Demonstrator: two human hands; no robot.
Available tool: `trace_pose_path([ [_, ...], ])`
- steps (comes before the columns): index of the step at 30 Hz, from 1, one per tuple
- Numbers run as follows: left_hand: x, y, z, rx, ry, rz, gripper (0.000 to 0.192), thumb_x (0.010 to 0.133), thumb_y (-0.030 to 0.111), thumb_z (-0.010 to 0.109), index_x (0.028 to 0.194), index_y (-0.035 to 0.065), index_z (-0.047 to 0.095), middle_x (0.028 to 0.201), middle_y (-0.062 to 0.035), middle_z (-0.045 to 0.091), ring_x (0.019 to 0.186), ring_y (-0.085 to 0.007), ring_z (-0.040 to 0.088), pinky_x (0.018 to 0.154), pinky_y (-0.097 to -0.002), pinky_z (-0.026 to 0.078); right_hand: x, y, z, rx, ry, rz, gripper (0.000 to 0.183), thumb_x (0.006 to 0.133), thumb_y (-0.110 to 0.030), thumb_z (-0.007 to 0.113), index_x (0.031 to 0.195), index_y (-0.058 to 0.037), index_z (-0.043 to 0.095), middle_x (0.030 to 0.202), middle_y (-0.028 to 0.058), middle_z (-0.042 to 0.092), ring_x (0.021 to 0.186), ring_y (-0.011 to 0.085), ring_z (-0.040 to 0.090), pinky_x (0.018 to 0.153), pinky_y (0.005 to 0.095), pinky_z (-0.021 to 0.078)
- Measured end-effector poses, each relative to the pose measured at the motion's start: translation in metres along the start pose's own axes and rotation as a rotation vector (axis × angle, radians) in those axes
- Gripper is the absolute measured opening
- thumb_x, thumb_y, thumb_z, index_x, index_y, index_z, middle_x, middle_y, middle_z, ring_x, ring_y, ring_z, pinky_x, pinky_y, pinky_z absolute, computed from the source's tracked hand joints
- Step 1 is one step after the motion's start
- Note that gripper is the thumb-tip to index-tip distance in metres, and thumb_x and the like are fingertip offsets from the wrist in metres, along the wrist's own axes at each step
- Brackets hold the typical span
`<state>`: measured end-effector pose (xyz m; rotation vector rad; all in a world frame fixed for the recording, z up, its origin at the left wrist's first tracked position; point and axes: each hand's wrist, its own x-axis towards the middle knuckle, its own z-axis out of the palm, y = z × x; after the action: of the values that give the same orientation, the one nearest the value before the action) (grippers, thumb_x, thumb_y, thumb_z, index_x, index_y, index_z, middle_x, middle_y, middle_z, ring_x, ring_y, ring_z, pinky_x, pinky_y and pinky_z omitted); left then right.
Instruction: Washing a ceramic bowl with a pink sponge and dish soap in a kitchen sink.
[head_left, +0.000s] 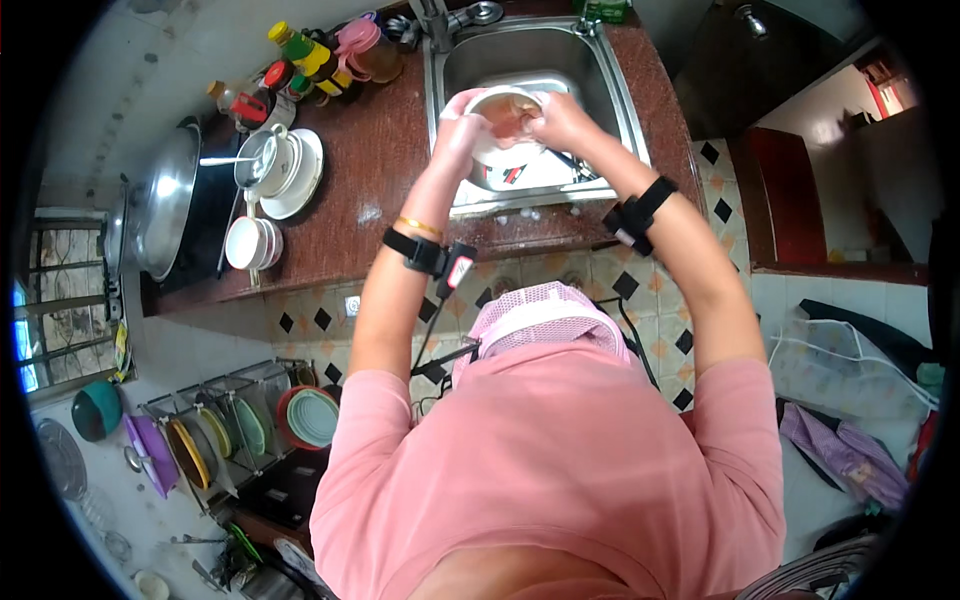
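Observation:
Over the sink, a white bowl is tilted so that its inside shows, with a reddish-brown tint there. My left hand grips the bowl's left side. My right hand is at its opposite side, fingers curled over the rim into the inside. Whether a cloth lies under those fingers is hard to make out. Beneath the bowl, in the basin, are a pale item with red and black marks and some dark-handled utensils, partly hidden by my arm and the bowl.
Left on the reddish counter stand stacked white plates, a pot with a spoon and stacked cups. Bottles and a pink-lidded jug line the wall. A large wok sits further left. The faucet rises behind the sink.

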<state>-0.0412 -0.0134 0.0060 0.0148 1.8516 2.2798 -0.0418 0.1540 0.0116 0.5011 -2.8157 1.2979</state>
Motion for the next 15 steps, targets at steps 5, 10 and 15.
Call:
trace_pose_path([
  [5, -0.007, -0.003, 0.016, -0.354, 0.254, 0.099, 0.041, 0.062, -0.005, 0.041, 0.102, 0.0025, 0.042, 0.093, -0.0103, 0.052, 0.082, -0.0199, 0.053, 0.070, -0.0289, 0.044, -0.010, -0.012, 0.019, 0.167, 0.247, 0.112, 0.021, 0.065, -0.009, 0.054, 0.083, -0.0005, 0.060, 0.070, 0.0182, 0.060, 0.067, 0.0267, 0.061, 0.060, 0.0334, 0.0468],
  [10, -0.007, -0.022, 0.028, -0.393, 0.330, 0.102, 0.040, 0.066, -0.004, 0.038, 0.106, 0.0018, 0.039, 0.097, -0.0114, 0.050, 0.088, -0.0195, 0.051, 0.074, -0.0300, 0.044, -0.018, -0.002, 0.056, 0.615, 0.376, 0.343, 0.025, 0.067, -0.009, 0.056, 0.088, 0.0032, 0.059, 0.068, 0.0112, 0.062, 0.064, 0.0147, 0.059, 0.060, 0.0287, 0.0467],
  [15, -0.001, 0.006, 0.002, 0.121, 0.058, 0.000, 0.045, 0.058, -0.004, 0.039, 0.102, 0.0009, 0.046, 0.094, -0.0112, 0.052, 0.086, -0.0226, 0.052, 0.074, -0.0324, 0.045, -0.009, -0.006, 0.008, -0.023, 0.102, 0.020, 0.024, 0.064, -0.013, 0.053, 0.085, -0.0020, 0.060, 0.076, 0.0215, 0.059, 0.074, 0.0358, 0.058, 0.067, 0.0403, 0.0468],
])
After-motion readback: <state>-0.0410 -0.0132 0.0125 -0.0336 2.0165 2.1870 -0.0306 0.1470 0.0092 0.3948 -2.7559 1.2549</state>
